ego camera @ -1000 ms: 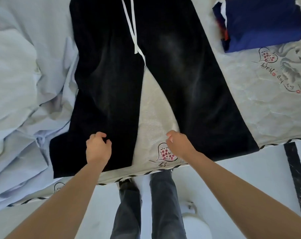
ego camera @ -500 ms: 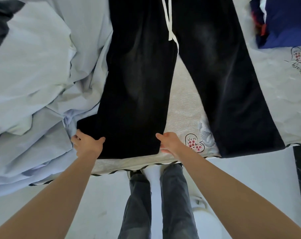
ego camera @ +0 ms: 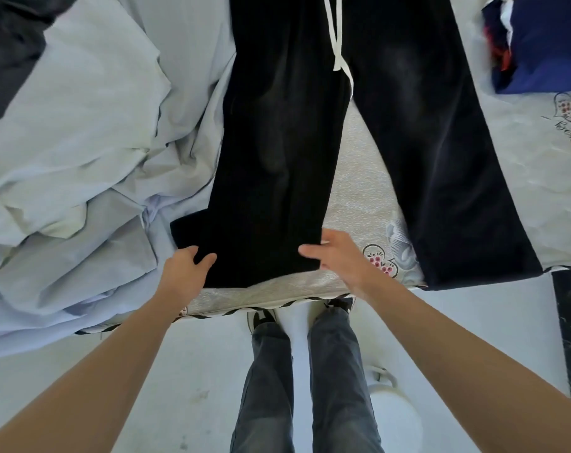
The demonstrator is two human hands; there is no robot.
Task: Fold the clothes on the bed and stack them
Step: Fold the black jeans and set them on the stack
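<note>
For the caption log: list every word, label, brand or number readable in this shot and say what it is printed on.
Red cursive script beside the heart motif on the mattress cover, right edge: upside down, cut off by the frame, not readable here.
Heart motif by the right hand: flowers only, no lettering shows.
Black trousers, white drawstring, folded blue garment: no text visible.
</note>
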